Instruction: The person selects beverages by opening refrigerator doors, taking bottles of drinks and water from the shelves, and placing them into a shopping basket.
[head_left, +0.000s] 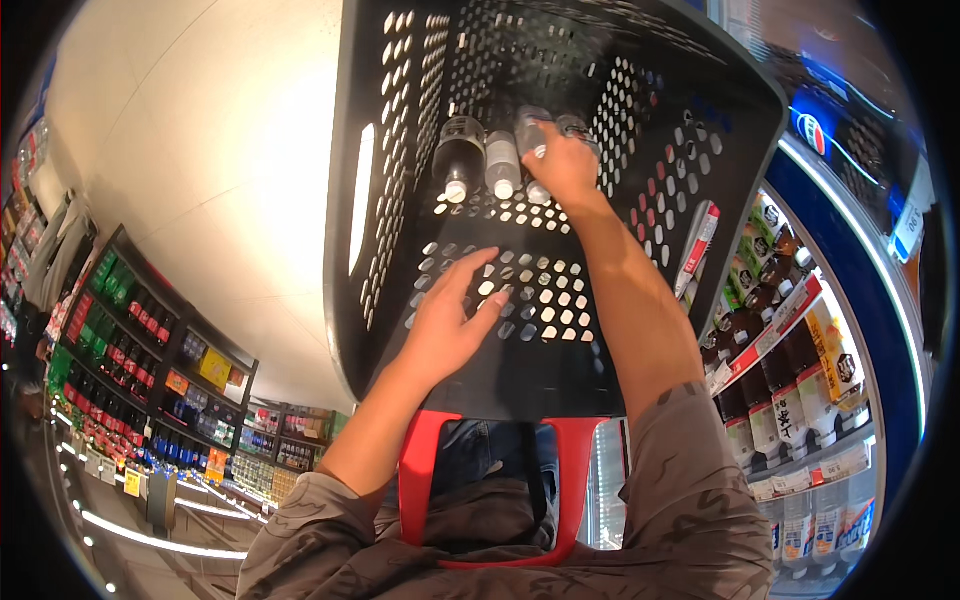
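Before me is a black plastic shopping basket (480, 382) with perforated walls and a red handle (424, 465) at the near side. Several plastic bottles lie in it, caps towards me. A dark bottle (459, 154) is at the left, a bottle with a pale label (502, 161) beside it. My right hand (568, 166) reaches down onto a clear bottle (534, 127) right of these; its fingertips are partly hidden, so its grip is unclear. Another bottle (574, 126) lies partly behind the hand. My left hand (454, 319) hovers above the basket's near part, fingers apart, holding nothing.
At the right a lit drinks cooler holds shelves of bottles (795, 405), with a price rail (776, 334) along a shelf. Shelves of bottled drinks (150, 352) stand at the left, beyond the pale floor (225, 150). Dark clothing hangs over my lap below the basket.
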